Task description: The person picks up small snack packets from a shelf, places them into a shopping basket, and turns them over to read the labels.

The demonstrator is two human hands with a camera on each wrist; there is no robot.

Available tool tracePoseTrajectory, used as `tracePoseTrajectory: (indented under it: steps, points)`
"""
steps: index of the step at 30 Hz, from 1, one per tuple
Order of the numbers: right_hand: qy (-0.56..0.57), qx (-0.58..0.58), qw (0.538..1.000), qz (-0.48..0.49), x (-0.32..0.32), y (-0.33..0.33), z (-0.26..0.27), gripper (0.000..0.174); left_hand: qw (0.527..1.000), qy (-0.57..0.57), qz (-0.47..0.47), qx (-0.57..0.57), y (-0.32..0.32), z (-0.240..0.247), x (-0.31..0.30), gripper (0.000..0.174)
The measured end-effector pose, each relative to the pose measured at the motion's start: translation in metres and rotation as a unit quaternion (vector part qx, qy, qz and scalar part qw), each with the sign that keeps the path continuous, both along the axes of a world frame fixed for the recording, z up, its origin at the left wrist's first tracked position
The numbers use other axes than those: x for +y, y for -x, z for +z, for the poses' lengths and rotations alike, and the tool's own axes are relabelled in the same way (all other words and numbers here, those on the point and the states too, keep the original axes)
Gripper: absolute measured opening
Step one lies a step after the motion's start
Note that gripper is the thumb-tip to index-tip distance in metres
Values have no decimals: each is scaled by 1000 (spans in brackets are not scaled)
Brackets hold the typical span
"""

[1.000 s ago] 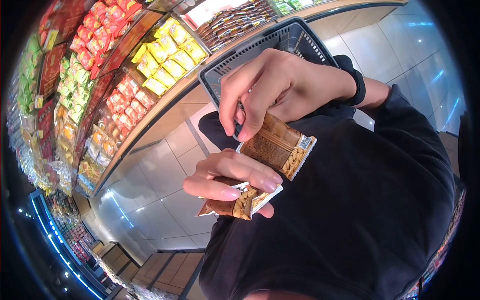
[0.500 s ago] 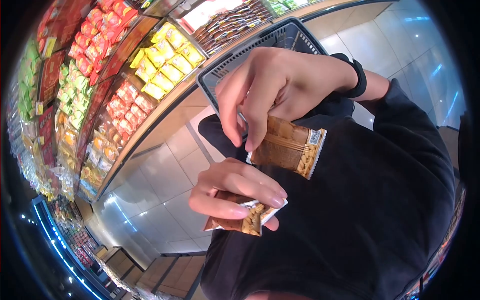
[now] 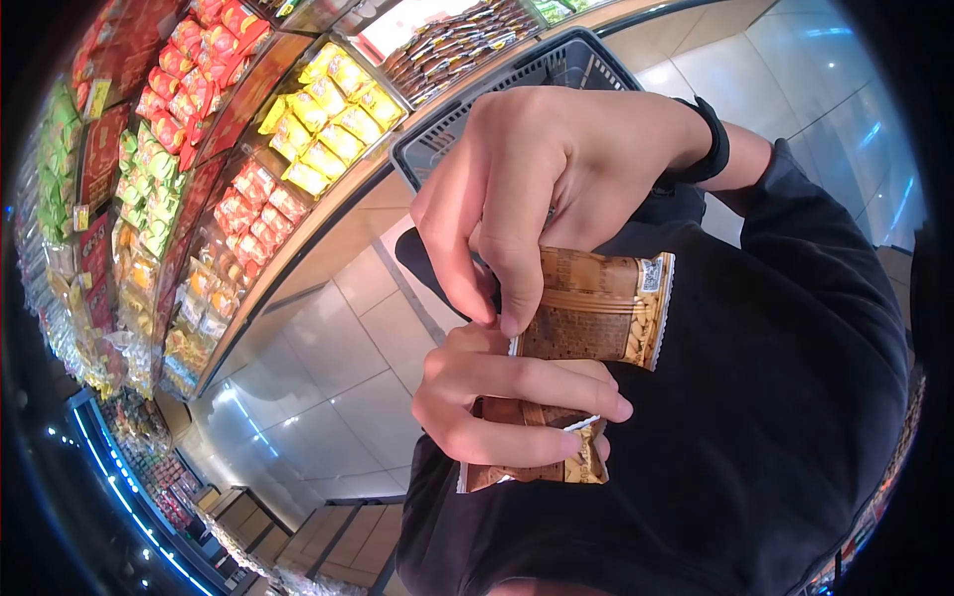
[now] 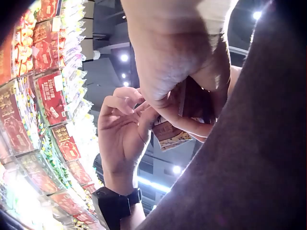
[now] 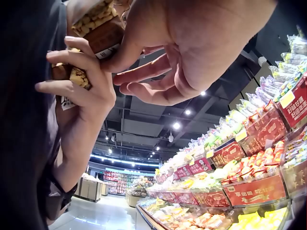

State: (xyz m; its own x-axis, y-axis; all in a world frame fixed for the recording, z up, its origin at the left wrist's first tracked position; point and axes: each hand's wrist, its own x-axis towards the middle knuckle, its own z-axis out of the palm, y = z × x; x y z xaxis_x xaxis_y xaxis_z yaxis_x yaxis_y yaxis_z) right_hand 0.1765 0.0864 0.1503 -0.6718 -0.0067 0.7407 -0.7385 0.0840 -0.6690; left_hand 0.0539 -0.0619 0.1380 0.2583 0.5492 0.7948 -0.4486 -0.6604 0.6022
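Note:
My right hand (image 3: 566, 169), a black band at its wrist, pinches the left edge of a brown snack packet (image 3: 591, 313) between thumb and fingers. The packet lies flat to the head view, showing a printed code, fine text and a nut picture. Just below it, my left hand (image 3: 467, 382) grips a second brown packet (image 3: 532, 477) of similar print, its fingers curled across the front and hiding much of it. In the head view the left fingers overlap the first packet's lower edge. The right wrist view shows both packets close together, the left fingers wrapped round theirs.
A grey shopping basket (image 3: 452, 134) is behind my right hand. Shelves to the left hold yellow packets (image 3: 328, 124), red packets (image 3: 204, 60) and pink-red packets (image 3: 258, 214). Dark packets (image 3: 462, 55) fill a bin at the top. Tiled floor (image 3: 338, 397) lies between shelves and body.
Both hands with their packets have shifted right and down in the head view. The left hand, apart from the right packet half a second ago, now overlaps its lower edge.

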Motion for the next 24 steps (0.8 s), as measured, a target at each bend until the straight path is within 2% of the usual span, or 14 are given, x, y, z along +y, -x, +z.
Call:
tracePoseTrajectory:
  steps: [6,8,15,21,23,24]
  points:
    - [-4,11,1000,5,1,-1,2,18,1000,4,-4,-6,-1,8,2,9]
    - [-4,16,1000,6,0,-1,2,20,996,-21,-63,57,5,14,9,50]
    - [-16,21,1000,-8,3,-4,6,24,998,-18,-28,61,5,18,2,50]
    - [10,16,1000,-18,1,-11,13,21,997,-20,-69,36,6,17,2,52]
    - [12,21,1000,-18,1,-11,13,21,1000,17,24,6,-2,17,-4,38]
    - [14,27,999,-17,1,-11,12,21,1000,17,24,6,-2,16,-4,38]
